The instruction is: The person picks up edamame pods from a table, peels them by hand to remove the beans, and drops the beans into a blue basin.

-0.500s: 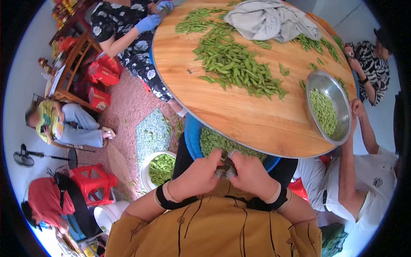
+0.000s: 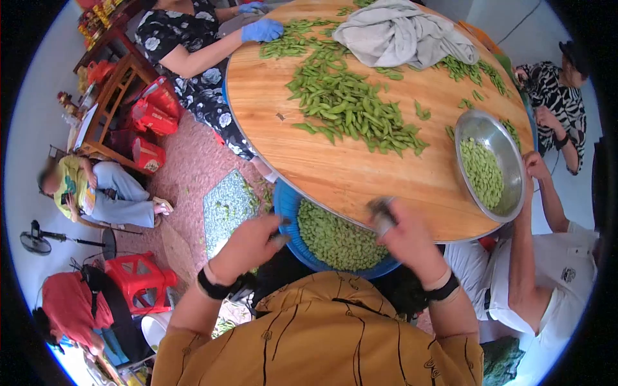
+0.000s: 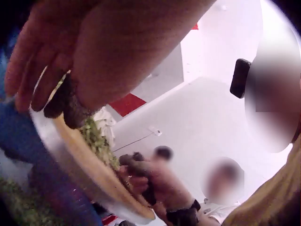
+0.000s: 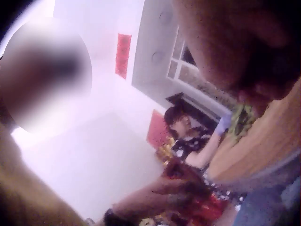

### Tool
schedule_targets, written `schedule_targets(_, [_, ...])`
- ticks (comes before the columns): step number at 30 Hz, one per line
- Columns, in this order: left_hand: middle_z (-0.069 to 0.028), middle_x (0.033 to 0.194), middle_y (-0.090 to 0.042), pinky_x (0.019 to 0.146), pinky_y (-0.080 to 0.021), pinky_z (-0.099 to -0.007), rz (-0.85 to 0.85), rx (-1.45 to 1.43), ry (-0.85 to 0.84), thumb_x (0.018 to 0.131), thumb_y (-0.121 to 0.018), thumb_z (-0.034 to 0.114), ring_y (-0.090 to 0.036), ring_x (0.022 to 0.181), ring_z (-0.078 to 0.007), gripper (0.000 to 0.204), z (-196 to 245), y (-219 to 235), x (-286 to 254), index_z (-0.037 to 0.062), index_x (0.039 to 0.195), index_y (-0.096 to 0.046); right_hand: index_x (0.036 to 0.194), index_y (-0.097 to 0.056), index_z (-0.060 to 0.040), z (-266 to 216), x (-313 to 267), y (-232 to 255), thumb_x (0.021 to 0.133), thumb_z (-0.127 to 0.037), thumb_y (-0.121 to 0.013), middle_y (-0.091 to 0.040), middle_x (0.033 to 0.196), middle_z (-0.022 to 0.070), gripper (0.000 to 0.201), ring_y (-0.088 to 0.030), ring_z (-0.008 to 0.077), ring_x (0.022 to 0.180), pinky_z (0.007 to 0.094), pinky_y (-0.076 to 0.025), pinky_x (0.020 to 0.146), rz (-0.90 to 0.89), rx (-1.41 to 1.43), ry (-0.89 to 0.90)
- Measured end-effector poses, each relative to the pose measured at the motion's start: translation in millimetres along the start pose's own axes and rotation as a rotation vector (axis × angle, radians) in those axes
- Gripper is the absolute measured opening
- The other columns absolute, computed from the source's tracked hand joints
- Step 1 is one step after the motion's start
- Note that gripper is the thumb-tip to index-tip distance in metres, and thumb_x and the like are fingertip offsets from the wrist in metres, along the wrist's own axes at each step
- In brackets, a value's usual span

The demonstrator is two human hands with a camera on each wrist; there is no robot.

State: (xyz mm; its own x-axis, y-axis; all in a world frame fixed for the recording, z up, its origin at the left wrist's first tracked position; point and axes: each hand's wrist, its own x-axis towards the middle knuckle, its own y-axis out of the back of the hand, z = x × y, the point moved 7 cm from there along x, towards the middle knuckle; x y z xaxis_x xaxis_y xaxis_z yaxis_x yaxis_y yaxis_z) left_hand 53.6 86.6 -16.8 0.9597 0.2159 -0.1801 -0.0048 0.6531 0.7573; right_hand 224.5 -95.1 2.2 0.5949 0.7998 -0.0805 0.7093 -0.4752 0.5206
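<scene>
My left hand (image 2: 248,244) is beside the left rim of a blue basin (image 2: 291,239), fingers loosely bent with nothing visible in them. Dark covers wrap the thumb and a fingertip (image 3: 57,100), close together in the left wrist view. Blurred by motion, my right hand (image 2: 407,235) reaches over the table's near edge, its covered fingertips (image 2: 381,209) pointing toward the pods; no object shows in it. Shelled green soybeans (image 2: 338,239) fill the basin between the hands. A pile of green soybean pods (image 2: 360,112) lies on the round wooden table (image 2: 277,122).
A metal bowl of shelled beans (image 2: 481,170) tilts at the table's right, beside another person's hand (image 2: 535,166). A crumpled grey cloth (image 2: 402,32) lies among pods at the back. A blue-gloved hand (image 2: 262,30) touches pods at the far left. A red stool (image 2: 138,280) stands left.
My hands, together over the basin before, have parted: the left moved left, the right moved right and forward to the table edge. More of the basin shows. The gloved hand has reached onto the table.
</scene>
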Motion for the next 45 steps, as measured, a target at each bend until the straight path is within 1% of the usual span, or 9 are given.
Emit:
schedule_targets(4, [-0.0225,0.100,-0.059,0.079,-0.046,-0.0448,0.376,0.044,-0.138,0.082,-0.060,0.017,-0.055,0.095,-0.0407,0.029,46,53,64,0.0006,0.106,-0.055,0.097,-0.056,0.0017,26,41,65,0.082,-0.015,-0.053,-0.061,0.085,0.0260,0.023,-0.061,0.0411,0.081,0.0458,-0.048,0.071,0.410,-0.242,0.046])
schedule_targets(6, [-0.0245,0.100,-0.058,0.080,-0.045,-0.0464,0.531,-0.020,-0.209,0.084,-0.059,0.019,-0.054,0.098,-0.0407,0.033,38,69,107,-0.0010,0.109,-0.052,0.092,-0.054,0.0051,48,56,91,0.083,-0.017,-0.054,-0.061,0.082,0.0286,0.024,-0.061,0.0427,0.079,0.0491,-0.048,0.070,0.560,-0.536,-0.231])
schedule_targets(8, [-0.0273,0.098,-0.058,0.080,-0.045,-0.0469,0.612,0.061,0.068,0.084,-0.059,0.020,-0.054,0.097,-0.0422,0.039,9,80,152,-0.0021,0.114,-0.048,0.090,-0.054,0.0058,65,80,99,0.084,-0.018,-0.055,-0.060,0.081,0.0294,0.025,-0.061,0.0437,0.078,0.0499,-0.048,0.069,0.588,-0.564,-0.224])
schedule_targets(14, [-0.0294,0.092,-0.060,0.076,-0.046,-0.0484,0.542,-0.153,0.043,0.082,-0.060,0.020,-0.057,0.089,-0.0452,0.038,5,57,209,-0.0035,0.108,-0.045,0.091,-0.054,0.0076,46,121,77,0.082,-0.021,-0.058,-0.061,0.082,0.0299,0.030,-0.060,0.0452,0.080,0.0481,-0.048,0.070,0.490,-0.478,-0.181])
schedule_targets(25, [-0.0193,0.086,-0.060,0.070,-0.049,-0.0381,0.404,-0.300,-0.095,0.073,-0.053,-0.004,-0.060,0.079,-0.0353,0.030,48,4,143,-0.0012,0.103,-0.049,0.095,-0.057,0.0024,32,75,47,0.077,-0.015,-0.065,-0.062,0.081,0.0248,0.026,-0.061,0.0396,0.076,0.0421,-0.049,0.067,0.272,-0.295,-0.074])
schedule_targets(31, [-0.0209,0.086,-0.059,0.070,-0.048,-0.0397,0.646,0.036,-0.313,0.071,-0.054,-0.005,-0.058,0.081,-0.0390,0.033,76,25,113,0.0012,0.104,-0.055,0.094,-0.061,0.0005,41,64,48,0.078,-0.014,-0.069,-0.063,0.070,0.0083,0.023,-0.058,0.0173,0.060,0.0295,-0.045,0.056,0.323,0.029,0.017])
schedule_targets(37, [-0.0091,0.079,-0.061,0.056,-0.047,-0.0304,0.038,-0.502,-0.001,0.086,-0.053,0.012,-0.060,0.068,-0.0192,0.018,73,-37,119,-0.0007,0.099,-0.057,0.095,-0.061,-0.0029,36,49,30,0.082,-0.012,-0.066,-0.056,0.068,-0.0034,0.017,-0.044,0.0036,0.054,0.0193,-0.032,0.047,0.207,0.565,-0.231])
schedule_targets(39, [-0.0020,0.076,-0.061,0.053,-0.045,-0.0232,-0.218,-1.145,0.165,0.092,-0.049,0.021,-0.056,0.065,-0.0081,0.023,76,-62,115,0.0014,0.099,-0.059,0.096,-0.060,-0.0005,30,49,22,0.083,-0.015,-0.065,-0.058,0.070,0.0004,0.020,-0.049,0.0083,0.057,0.0244,-0.038,0.049,0.124,0.604,-0.173])
schedule_targets(45, [-0.0029,0.077,-0.063,0.054,-0.047,-0.0236,0.081,-0.809,0.081,0.088,-0.055,0.013,-0.058,0.062,-0.0102,0.015,63,-44,111,0.0014,0.095,-0.060,0.093,-0.056,0.0031,23,36,37,0.082,-0.016,-0.062,-0.060,0.071,0.0088,0.023,-0.057,0.0186,0.065,0.0346,-0.046,0.059,0.434,-0.102,0.131])
